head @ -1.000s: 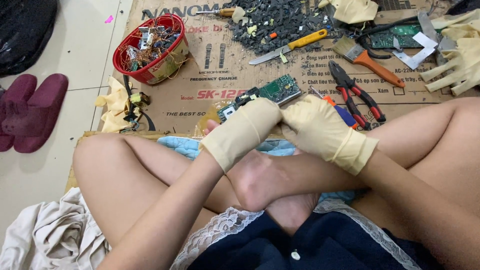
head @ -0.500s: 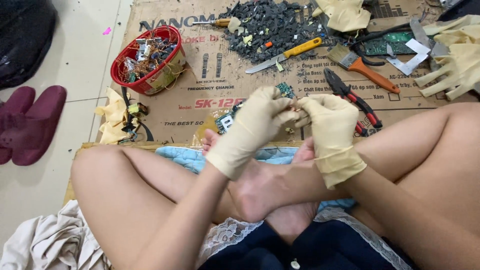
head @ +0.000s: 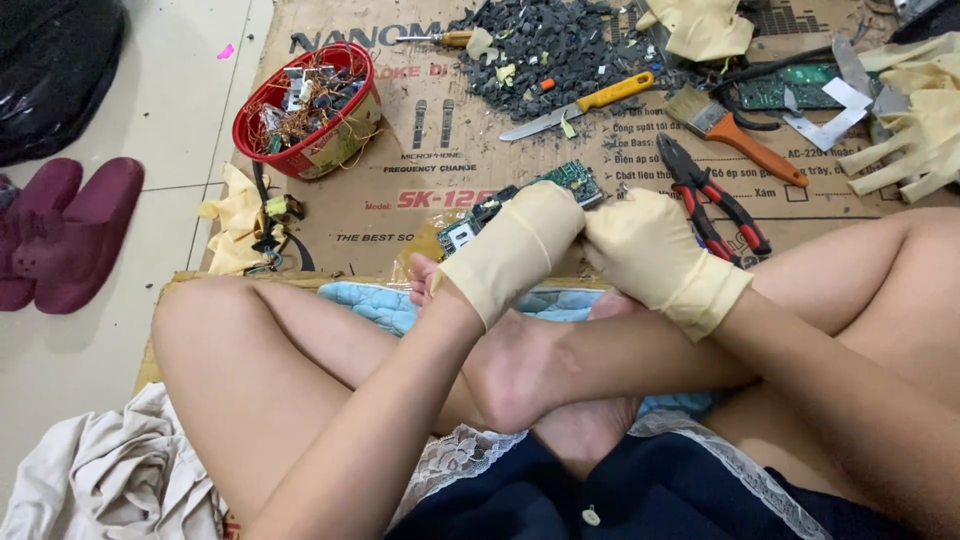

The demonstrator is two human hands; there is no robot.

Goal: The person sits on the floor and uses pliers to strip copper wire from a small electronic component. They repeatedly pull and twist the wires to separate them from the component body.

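The gloved left hand [head: 522, 245] and right hand [head: 648, 245] together gripped a green circuit board [head: 565, 180]. Red pliers [head: 715, 200] lay at three o'clock, a red basket [head: 262, 152] at ten.

head view, looking steeply down, close

Fingertips of left hand [head: 520, 245] and right hand [head: 655, 250] hidden under glove backs; grip unreadable. Green circuit board [head: 560, 180] mostly covered by left hand. Spare gloves [head: 915, 140] cut by right edge. Red basket [head: 305, 110] contents too tangled to identify
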